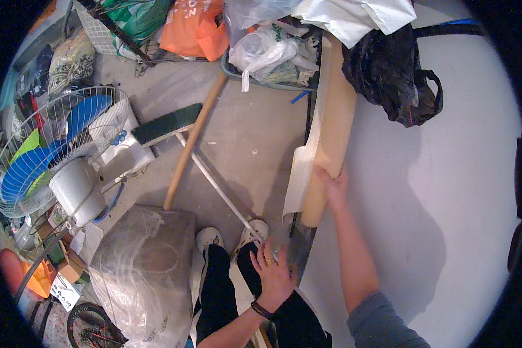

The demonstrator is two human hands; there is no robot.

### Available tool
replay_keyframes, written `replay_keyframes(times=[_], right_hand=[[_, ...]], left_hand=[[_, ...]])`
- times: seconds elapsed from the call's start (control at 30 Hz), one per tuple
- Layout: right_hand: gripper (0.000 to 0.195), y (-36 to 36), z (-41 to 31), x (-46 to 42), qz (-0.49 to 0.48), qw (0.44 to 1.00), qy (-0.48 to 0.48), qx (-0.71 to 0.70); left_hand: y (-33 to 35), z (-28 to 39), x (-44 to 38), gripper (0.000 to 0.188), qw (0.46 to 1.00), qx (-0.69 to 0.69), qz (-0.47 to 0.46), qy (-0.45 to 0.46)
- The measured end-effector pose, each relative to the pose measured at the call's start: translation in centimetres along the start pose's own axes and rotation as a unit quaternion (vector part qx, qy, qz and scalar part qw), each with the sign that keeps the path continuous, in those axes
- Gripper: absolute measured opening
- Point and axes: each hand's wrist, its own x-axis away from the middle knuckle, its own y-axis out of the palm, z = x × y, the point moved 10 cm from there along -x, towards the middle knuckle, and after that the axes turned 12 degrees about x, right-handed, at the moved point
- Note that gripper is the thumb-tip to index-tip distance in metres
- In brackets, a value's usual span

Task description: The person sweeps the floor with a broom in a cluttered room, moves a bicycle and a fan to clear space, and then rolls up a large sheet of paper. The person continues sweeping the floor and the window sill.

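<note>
My right hand [337, 189] grips the lower part of a long tan roll [330, 130], its thumb lying across the surface. A loose off-white flap [298, 178] curls along the roll's left side. My left hand [276, 272], wearing a ring and a dark wristband, is slightly blurred with its fingers apart. Under those fingers lies the end of a white broom handle [219, 189]; whether they touch it is unclear. The broom head [167, 124], with dark green bristles, is at the handle's far end.
Left stands a wire-caged fan [76, 187] with blue blades. A plastic-wrapped box [143, 269] is beside my legs, a wooden pole [195, 139] beyond it. A bin [261, 82] holds bags ahead. A black bag [391, 74] hangs against the pale wall [461, 174] at right.
</note>
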Motion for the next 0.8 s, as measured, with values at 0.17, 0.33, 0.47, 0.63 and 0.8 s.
replay_keyframes(times=[0.17,0.33,0.47,0.63,0.8], right_hand=[[0.048,-0.7,2.2,0.5,0.053,0.994,-0.067,0.071],[0.044,-1.5,6.9,5.5,0.060,0.985,-0.004,0.161],[0.039,-0.5,4.8,7.0,0.065,0.990,-0.027,0.122],[0.048,0.8,-0.4,4.5,0.038,0.991,-0.044,0.117],[0.048,2.6,-5.7,-1.2,-0.019,0.999,0.041,-0.030]], left_hand=[[-0.5,0.1,-1.0,0.057,1.000,0.001,0.011,-0.005],[-0.2,-0.4,-1.5,0.054,1.000,0.000,-0.009,-0.024],[-0.4,-0.9,-1.5,0.051,0.999,0.005,-0.010,-0.031],[-0.2,-0.7,-1.8,0.047,1.000,0.011,0.002,-0.029],[0.1,-0.6,-1.8,0.047,1.000,0.013,-0.001,-0.026]])
